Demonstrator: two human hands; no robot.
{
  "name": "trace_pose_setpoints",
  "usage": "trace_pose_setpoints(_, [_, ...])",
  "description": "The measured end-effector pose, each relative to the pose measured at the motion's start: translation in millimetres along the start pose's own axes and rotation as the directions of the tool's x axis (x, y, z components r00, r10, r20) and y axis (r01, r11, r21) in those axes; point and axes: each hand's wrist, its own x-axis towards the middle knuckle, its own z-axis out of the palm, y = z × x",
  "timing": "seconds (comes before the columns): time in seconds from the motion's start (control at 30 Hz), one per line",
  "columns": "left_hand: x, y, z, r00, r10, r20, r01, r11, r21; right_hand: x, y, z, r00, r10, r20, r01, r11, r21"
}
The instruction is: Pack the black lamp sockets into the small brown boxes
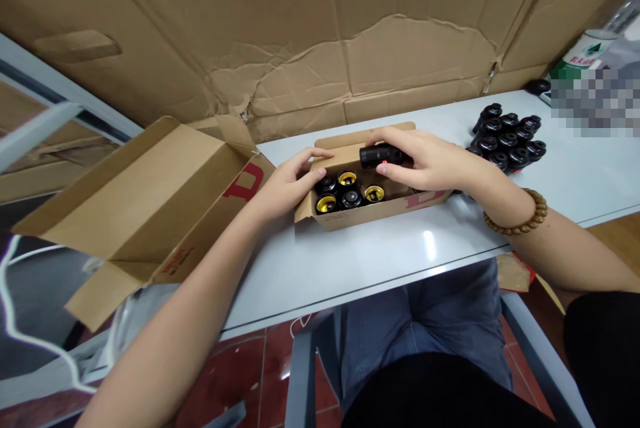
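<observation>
An open cardboard box (345, 220) with red print stands on the white table. In its left part several black cylindrical parts (351, 198) stand on end, some showing yellow inner rings. My left hand (286, 181) grips the box's left end, with thumb and forefinger spread over the rim. Above the box's right part, my right hand (425, 156) is closed around a black cylindrical part (375, 156) that lies sideways. A small red spot shows by my right thumb. My palm and fingers hide the rest of that part and some of the box's inside.
Several more black parts (507, 141) stand grouped on the right of the white table (280, 291). A larger open carton (165, 201) stands at the left. Cardboard sheets (300, 28) line the back, and a bottle (583, 55) is at the far right.
</observation>
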Motion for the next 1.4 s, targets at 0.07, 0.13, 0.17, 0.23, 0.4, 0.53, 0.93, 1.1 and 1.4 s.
trace_pose_setpoints(0.07, [0.1,-1.1,0.2,1.0,0.006,-0.006,-0.006,1.0,0.0,0.7,1.8,-0.2,0.999,-0.05,0.001,0.05,0.999,-0.004])
trace_pose_setpoints(0.13, [0.5,-2.1,0.4,1.0,0.009,-0.008,-0.009,1.0,-0.005,1.2,2.9,-0.5,0.996,-0.086,-0.008,0.086,0.996,-0.008])
trace_pose_setpoints(0.17, [0.7,-2.6,0.4,1.0,0.01,-0.008,-0.01,1.0,-0.008,1.4,2.9,-0.6,0.995,-0.097,-0.015,0.097,0.995,-0.009])
trace_pose_setpoints(0.23, [1.1,-3.2,0.3,1.0,0.01,-0.006,-0.01,1.0,-0.011,1.3,2.1,-0.4,0.995,-0.097,-0.027,0.097,0.995,-0.011])
trace_pose_setpoints(0.4, [1.5,-4.0,0.3,1.0,0.002,-0.004,-0.002,1.0,-0.016,0.5,1.3,2.4,1.0,0.002,-0.018,-0.002,1.0,0.004])
trace_pose_setpoints(0.53, [1.8,-5.4,0.5,1.0,0.006,-0.009,-0.006,1.0,-0.023,0.7,2.6,2.6,1.0,-0.005,-0.005,0.005,1.0,-0.012])
trace_pose_setpoints(0.93, [1.3,-2.4,0.5,1.0,0.001,0.005,-0.001,1.0,-0.016,0.9,1.4,0.0,1.0,-0.01,0.005,0.01,1.0,-0.005])
trace_pose_setpoints(1.1, [0.8,-0.4,-1.6,1.0,0.001,0.017,-0.001,1.0,0.017,1.4,0.4,-2.3,0.999,-0.043,0.023,0.043,0.999,0.004])
trace_pose_setpoints(1.4, [0.5,1.0,-1.5,1.0,0.012,0.014,-0.012,1.0,0.025,-4.2,3.4,-3.4,0.988,0.154,0.034,-0.157,0.983,0.1])
